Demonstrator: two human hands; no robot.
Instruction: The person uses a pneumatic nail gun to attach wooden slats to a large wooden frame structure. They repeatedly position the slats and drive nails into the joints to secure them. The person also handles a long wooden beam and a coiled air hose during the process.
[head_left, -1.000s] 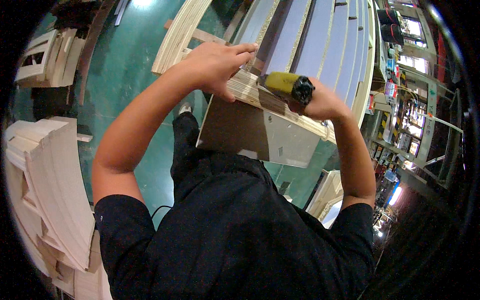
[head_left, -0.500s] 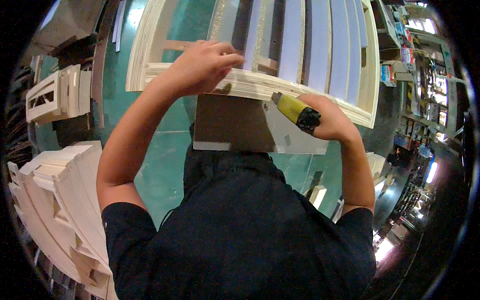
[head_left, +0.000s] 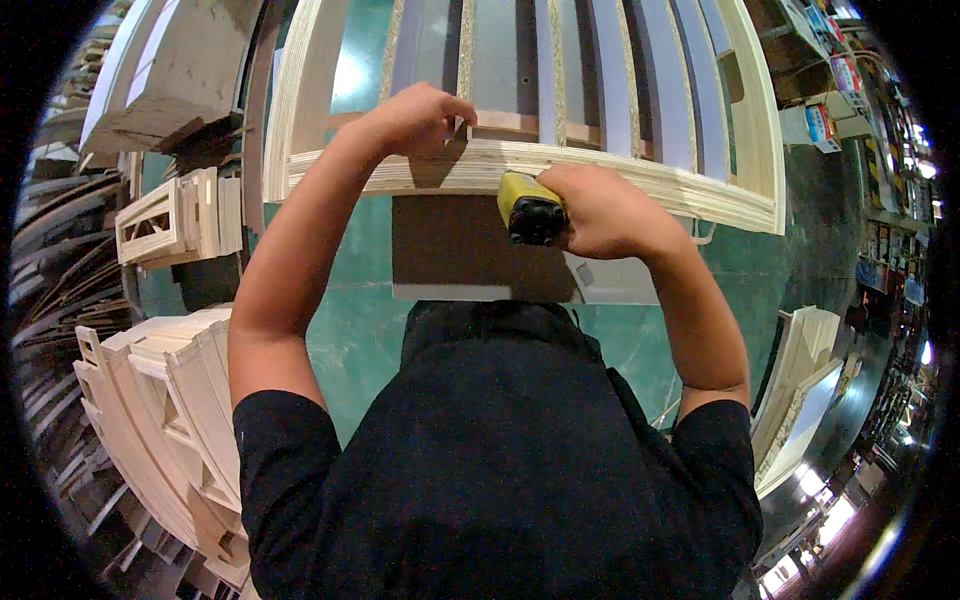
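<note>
My left hand [head_left: 425, 118] hangs over the front rail [head_left: 430, 172] of a pale plywood frame. Its fingers are curled near the lower end of a chipboard-edged slat [head_left: 464, 60]; whatever they pinch, if anything, is hidden. A yellow power tool [head_left: 518, 188] with a black end is gripped in my right hand [head_left: 605, 212], held against or just over the same rail. The tool's exact kind and its tip are not visible. Several bluish-white slats [head_left: 615, 75] run away from me inside the frame.
Beneath the rail, in front of me, lies a grey-brown board [head_left: 470, 250] on the green floor [head_left: 355, 320]. Stacked plywood pieces [head_left: 170, 410] stand at my left, with smaller frames [head_left: 180, 215] beyond. More panels [head_left: 800, 380] lean at the right.
The tool has swung left along the rail, so its black end now faces me. My left hand stays above the rail, its fingers now nearer the slat's end. The view has shifted slightly.
</note>
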